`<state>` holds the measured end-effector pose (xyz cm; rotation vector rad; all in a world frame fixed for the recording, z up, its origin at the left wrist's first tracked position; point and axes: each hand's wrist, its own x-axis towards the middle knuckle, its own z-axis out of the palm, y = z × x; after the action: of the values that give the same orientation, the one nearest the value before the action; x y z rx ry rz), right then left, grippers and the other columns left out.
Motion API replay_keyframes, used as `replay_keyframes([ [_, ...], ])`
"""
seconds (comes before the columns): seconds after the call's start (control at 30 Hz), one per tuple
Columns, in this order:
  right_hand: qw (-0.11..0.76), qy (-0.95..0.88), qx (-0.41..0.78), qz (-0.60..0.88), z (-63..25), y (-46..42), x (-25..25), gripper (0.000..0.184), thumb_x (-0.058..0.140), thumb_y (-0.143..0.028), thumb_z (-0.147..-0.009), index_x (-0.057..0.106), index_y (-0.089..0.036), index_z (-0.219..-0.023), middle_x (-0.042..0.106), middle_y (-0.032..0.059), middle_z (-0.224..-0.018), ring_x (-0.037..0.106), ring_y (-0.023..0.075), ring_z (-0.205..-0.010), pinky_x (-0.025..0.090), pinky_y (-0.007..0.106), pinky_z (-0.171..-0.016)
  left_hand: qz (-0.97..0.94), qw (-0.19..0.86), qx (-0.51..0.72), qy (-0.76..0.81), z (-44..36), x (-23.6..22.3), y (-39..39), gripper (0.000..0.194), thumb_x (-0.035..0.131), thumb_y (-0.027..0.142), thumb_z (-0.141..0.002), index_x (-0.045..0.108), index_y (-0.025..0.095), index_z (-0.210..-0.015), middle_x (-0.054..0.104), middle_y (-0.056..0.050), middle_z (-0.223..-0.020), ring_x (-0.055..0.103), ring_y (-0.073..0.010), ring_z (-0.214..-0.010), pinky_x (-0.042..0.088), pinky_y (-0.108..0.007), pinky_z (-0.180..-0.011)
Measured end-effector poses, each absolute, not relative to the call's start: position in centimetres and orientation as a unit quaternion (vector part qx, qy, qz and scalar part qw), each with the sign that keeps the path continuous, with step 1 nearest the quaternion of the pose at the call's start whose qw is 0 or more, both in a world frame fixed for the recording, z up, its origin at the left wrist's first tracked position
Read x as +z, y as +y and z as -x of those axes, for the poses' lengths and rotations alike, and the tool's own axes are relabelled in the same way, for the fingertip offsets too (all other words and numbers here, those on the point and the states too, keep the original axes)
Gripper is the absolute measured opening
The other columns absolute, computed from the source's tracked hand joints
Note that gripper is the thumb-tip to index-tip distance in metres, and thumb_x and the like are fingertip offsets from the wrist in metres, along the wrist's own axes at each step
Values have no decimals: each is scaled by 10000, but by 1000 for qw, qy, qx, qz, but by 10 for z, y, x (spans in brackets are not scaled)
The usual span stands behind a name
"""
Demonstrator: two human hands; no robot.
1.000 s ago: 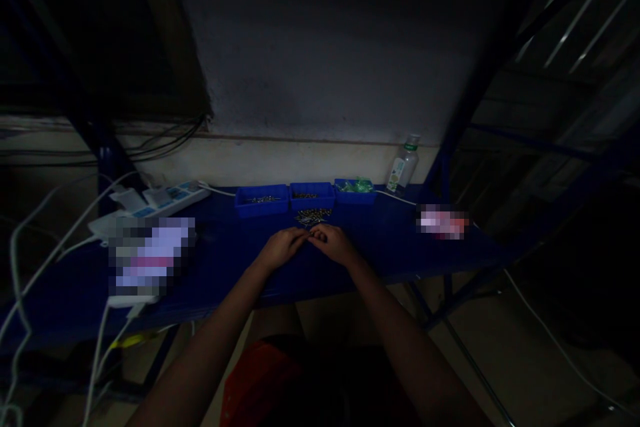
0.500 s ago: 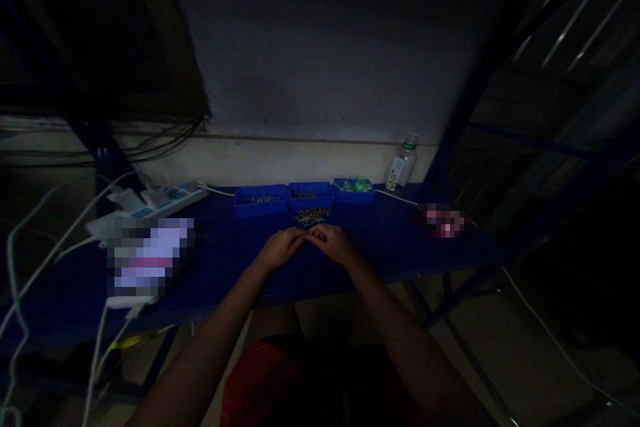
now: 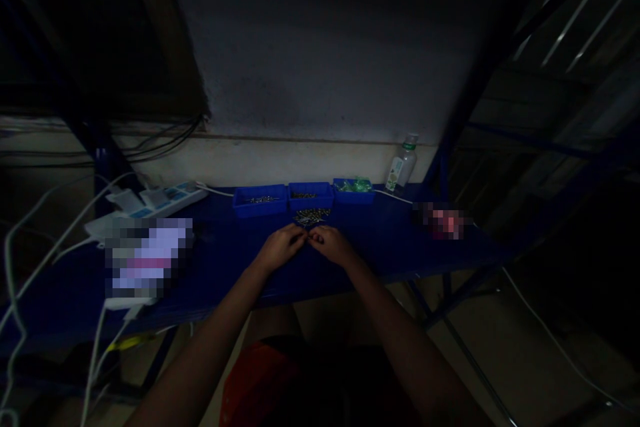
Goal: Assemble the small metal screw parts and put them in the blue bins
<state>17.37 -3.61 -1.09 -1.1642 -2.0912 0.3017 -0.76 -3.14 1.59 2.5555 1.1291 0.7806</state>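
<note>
My left hand [image 3: 283, 246] and my right hand [image 3: 331, 243] meet fingertip to fingertip above the blue table [image 3: 225, 250]. Both are closed in a pinch. Whatever lies between the fingers is too small and dark to name. Just beyond the fingertips is a pile of small metal pieces [image 3: 313, 215], some brassy and some silvery and thin. Behind it stand three blue bins in a row. Silvery thin pieces lie in the left bin [image 3: 260, 209], small dark brassy pieces in the middle bin [image 3: 311, 203], and green and clear plastic in the right bin [image 3: 354, 197].
A clear bottle [image 3: 401, 165] stands by the wall at the back right. On the left are a white power strip [image 3: 173, 199] with plugs and cables and a blurred-out bright object [image 3: 153, 253]. Another blurred pinkish object [image 3: 447, 221] lies to the right.
My hands stay in nearly the same place, with only slight finger movement at the fingertips. The pile and bins look unchanged; the view has shifted slightly.
</note>
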Motion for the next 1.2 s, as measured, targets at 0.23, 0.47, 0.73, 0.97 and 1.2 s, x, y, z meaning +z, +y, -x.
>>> replay_keyframes([
  [0.23, 364, -806, 130, 448, -174, -37, -9, 105, 562, -270, -780, 592, -190, -841, 575, 0, -759, 506, 106, -713, 378, 210, -678, -870, 123, 253, 406, 9, 14, -28, 254, 403, 353, -856, 608, 205, -880, 590, -29, -858, 556, -150, -743, 410, -245, -681],
  [0.47, 382, -797, 129, 450, -174, -35, -8, 136, 556, -268, -785, 590, -185, -888, 576, -6, -752, 507, 100, -706, 378, 203, -680, -866, 133, 258, 407, 9, 8, -24, 282, 372, 371, -872, 590, 191, -867, 598, -38, -862, 564, -158, -768, 413, -254, -707],
  [0.73, 369, -793, 148, 462, -174, -35, -8, 205, 547, -327, -796, 597, -187, -936, 607, 4, -797, 529, 102, -708, 393, 208, -688, -859, 107, 278, 416, 9, 3, -21, 285, 338, 363, -885, 551, 178, -843, 569, -50, -829, 548, -161, -758, 416, -263, -708],
  [0.97, 372, -794, 167, 450, -173, -39, -4, 180, 479, -299, -841, 605, -180, -890, 634, 25, -862, 564, 114, -783, 402, 219, -730, -857, 111, 278, 418, 9, 4, -22, 282, 344, 371, -885, 556, 186, -869, 577, -51, -855, 554, -161, -781, 414, -258, -723],
  [1.2, 388, -781, 179, 455, -174, -36, -8, 177, 478, -300, -835, 570, -173, -917, 621, 17, -814, 558, 100, -714, 409, 211, -691, -864, 122, 258, 415, 9, 7, -24, 301, 349, 380, -882, 579, 189, -850, 595, -48, -835, 564, -164, -768, 415, -256, -705],
])
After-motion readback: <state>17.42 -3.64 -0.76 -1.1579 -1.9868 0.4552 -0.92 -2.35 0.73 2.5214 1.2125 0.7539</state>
